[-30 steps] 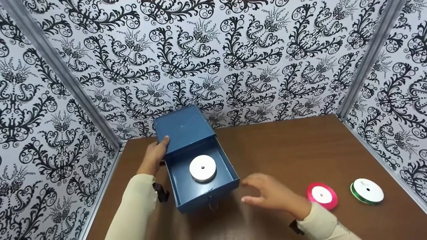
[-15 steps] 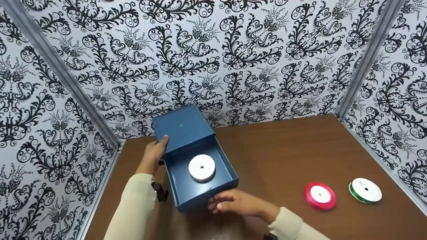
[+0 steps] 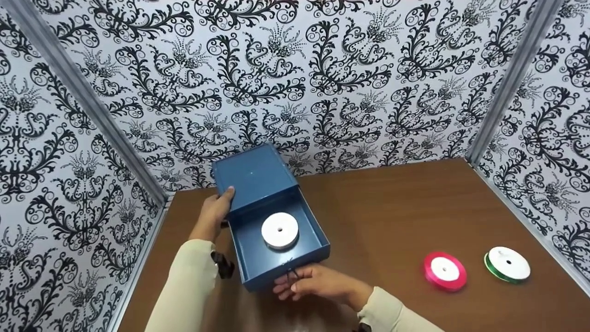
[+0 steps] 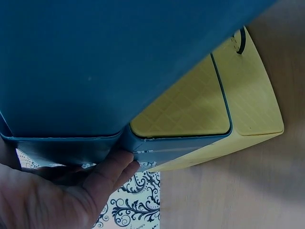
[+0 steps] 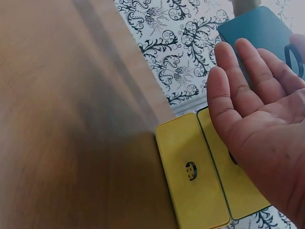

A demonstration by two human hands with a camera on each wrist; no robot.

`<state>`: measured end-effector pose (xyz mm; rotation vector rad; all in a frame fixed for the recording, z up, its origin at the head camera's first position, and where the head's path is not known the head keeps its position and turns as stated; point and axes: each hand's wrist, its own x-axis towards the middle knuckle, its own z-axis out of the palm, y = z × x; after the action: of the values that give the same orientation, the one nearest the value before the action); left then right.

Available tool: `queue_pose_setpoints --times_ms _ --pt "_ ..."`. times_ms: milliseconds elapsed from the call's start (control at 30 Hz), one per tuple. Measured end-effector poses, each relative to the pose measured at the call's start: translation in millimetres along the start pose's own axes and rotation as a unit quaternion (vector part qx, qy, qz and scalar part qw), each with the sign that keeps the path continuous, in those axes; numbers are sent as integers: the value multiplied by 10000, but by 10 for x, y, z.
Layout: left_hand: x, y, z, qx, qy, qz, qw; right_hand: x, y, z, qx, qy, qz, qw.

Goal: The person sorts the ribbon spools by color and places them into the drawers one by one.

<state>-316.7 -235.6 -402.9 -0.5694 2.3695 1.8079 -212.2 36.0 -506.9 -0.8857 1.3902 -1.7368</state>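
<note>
A blue drawer box (image 3: 256, 174) stands tilted at an angle on the table, its top drawer (image 3: 249, 260) pulled out towards me. A white ribbon spool (image 3: 280, 230) lies flat inside that drawer. My left hand (image 3: 215, 210) grips the box's left side, thumb over the top edge; in the left wrist view the fingers (image 4: 116, 169) touch the side. At the drawer front is my right hand (image 3: 318, 281), by the dark pull loop (image 5: 294, 60). Its fingers (image 5: 245, 93) look nearly straight in the right wrist view; the exact contact with the loop is unclear.
Below the blue drawer, yellow drawer fronts (image 5: 193, 171) with dark loops show in the wrist views. A pink ribbon spool (image 3: 445, 271) and a green ribbon spool (image 3: 507, 264) lie at the right of the brown table (image 3: 392, 207). Patterned walls (image 3: 359, 92) enclose the back and sides.
My right hand has moved left to the drawer front's pull loop. My left hand stays on the box. The drawer and the spools look nearly unmoved.
</note>
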Motion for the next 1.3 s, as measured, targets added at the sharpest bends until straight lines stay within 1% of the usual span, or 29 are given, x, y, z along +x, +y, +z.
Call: queue_pose_setpoints --times_ms 100,333,467,633,833,933,1067,1200,1300 --pt "3 -8 4 -60 -27 -39 10000 54 -49 -3 68 85 38 9999" --pt "7 -13 4 -118 31 -52 9999 278 -187 -32 96 522 253 9983" --pt "11 -8 7 -177 70 -45 9998 417 -239 -111 114 748 354 9965" --pt "23 -13 1 -195 28 -94 9998 611 -266 -228 303 1087 438 9926" --pt "13 -6 -6 -171 -14 -92 9998 844 -317 -340 482 1357 480 9884" --pt "7 -1 -12 -143 -26 -78 9999 942 -351 -397 416 1493 566 9863" --pt "3 12 -5 -205 -52 -116 9997 1026 -403 -473 194 1650 720 9835" --pt "9 25 3 -219 -97 -169 9996 1096 -429 -548 62 1732 795 9816" --pt "12 17 -17 -129 -138 -167 9997 1144 -414 -567 15 1767 798 9810"
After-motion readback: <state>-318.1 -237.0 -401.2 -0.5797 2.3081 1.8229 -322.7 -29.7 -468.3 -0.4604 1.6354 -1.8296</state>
